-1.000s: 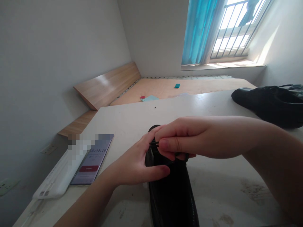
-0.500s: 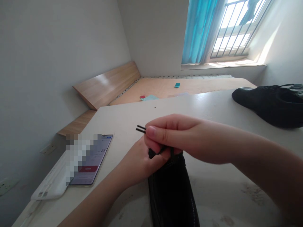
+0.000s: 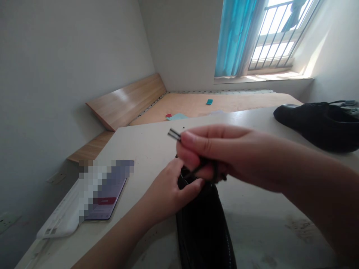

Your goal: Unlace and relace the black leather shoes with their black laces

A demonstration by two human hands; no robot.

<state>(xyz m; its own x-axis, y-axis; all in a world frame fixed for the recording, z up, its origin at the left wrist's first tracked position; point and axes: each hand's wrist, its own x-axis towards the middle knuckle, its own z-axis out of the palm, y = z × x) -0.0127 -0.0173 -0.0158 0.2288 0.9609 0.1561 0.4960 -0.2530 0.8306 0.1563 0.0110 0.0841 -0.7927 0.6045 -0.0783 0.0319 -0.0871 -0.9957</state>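
A black leather shoe (image 3: 203,228) lies on the white table (image 3: 260,220), toe pointing away from me. My left hand (image 3: 171,190) grips the shoe near its lacing, fingers curled around the upper. My right hand (image 3: 224,157) hovers just above, pinched shut on the two black shoelace ends (image 3: 175,135), whose tips stick out to the left of my fingertips. The laces run down from the pinch to the shoe. Part of the lacing is hidden behind my right hand.
A second black shoe (image 3: 319,123) lies at the table's far right. A phone (image 3: 105,196) with a lit screen rests on a white box (image 3: 60,220) at the table's left edge. Beyond the table lies a wooden bed frame (image 3: 196,102) with small coloured items.
My right hand has lifted the pinched lace ends up and slightly right, away from the shoe. My left hand stays on the shoe.
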